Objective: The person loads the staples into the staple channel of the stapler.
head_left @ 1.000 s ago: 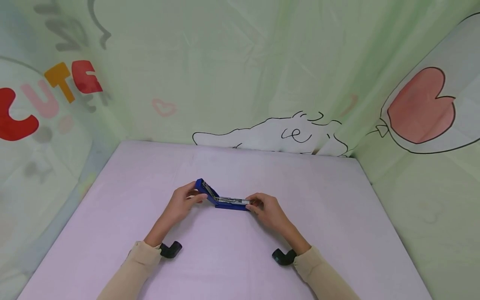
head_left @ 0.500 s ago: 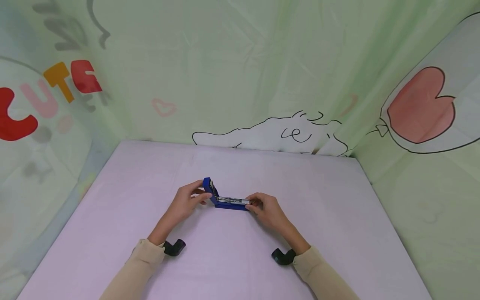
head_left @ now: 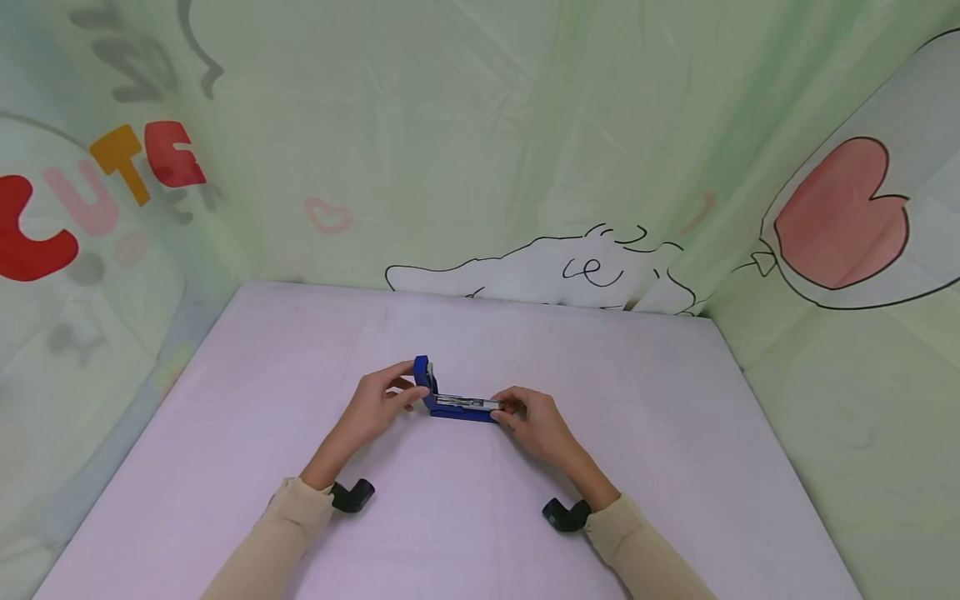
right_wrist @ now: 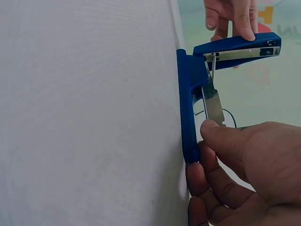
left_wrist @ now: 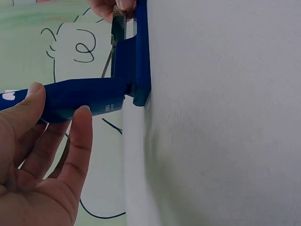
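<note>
Currently, blue plastic stapler (head_left: 461, 412) held: raised cover (left_wrist: 80, 96) by left hand (head_left: 377, 406), base end by right hand (head_left: 536, 423); tipping risked if overpulled.

Flat, pale lilac worktop (head_left: 480, 525) with a matte, cloth-like surface, faintly creased; straight far edge, both far corners in view. On it: one long, narrow blue stapler with a silver metal rail (head_left: 467, 402), base down, roughly midway between left and right edges, long side about parallel to far edge. Hinge end faces left edge; blue top arm (head_left: 421, 372) swung nearly upright, clear of worktop.
</note>
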Demonstrator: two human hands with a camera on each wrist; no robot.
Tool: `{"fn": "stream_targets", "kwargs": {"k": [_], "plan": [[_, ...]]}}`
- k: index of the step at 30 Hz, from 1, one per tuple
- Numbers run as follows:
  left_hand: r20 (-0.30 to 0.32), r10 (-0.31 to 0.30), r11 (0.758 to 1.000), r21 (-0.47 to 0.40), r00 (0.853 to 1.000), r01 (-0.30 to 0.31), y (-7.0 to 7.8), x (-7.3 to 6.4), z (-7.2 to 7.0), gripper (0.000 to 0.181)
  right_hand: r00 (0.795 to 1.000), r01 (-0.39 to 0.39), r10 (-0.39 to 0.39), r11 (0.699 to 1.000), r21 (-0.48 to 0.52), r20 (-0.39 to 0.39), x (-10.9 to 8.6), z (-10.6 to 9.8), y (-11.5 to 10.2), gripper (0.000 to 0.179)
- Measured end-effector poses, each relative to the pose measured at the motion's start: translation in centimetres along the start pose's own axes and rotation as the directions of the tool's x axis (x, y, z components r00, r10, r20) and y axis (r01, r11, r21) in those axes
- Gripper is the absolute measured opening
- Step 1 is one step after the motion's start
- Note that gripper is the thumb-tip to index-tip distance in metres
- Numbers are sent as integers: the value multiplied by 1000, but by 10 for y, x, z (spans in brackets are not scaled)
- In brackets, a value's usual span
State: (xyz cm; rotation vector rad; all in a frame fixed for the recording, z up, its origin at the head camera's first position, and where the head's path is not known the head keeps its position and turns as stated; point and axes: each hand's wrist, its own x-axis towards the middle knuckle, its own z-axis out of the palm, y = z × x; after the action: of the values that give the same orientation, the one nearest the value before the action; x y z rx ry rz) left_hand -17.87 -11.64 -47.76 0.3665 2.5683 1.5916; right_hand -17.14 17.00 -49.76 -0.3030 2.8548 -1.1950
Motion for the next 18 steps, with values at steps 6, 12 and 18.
{"fn": "stream_targets", "kwargs": {"k": [6,12,18], "plan": [[3,14,1000,-3,1000,-14,1,2,2,57,1000,1,-1,1000,-3,-2,0,0,1,19],[6,30,999,-19,1000,-30,0,2,3,56,1000,8,-8,1000,0,-3,0,0,1,19],[7,51,998,-26,999,-51,0,3,4,52,1000,7,-7,1000,-5,-2,0,0,2,19]]}}
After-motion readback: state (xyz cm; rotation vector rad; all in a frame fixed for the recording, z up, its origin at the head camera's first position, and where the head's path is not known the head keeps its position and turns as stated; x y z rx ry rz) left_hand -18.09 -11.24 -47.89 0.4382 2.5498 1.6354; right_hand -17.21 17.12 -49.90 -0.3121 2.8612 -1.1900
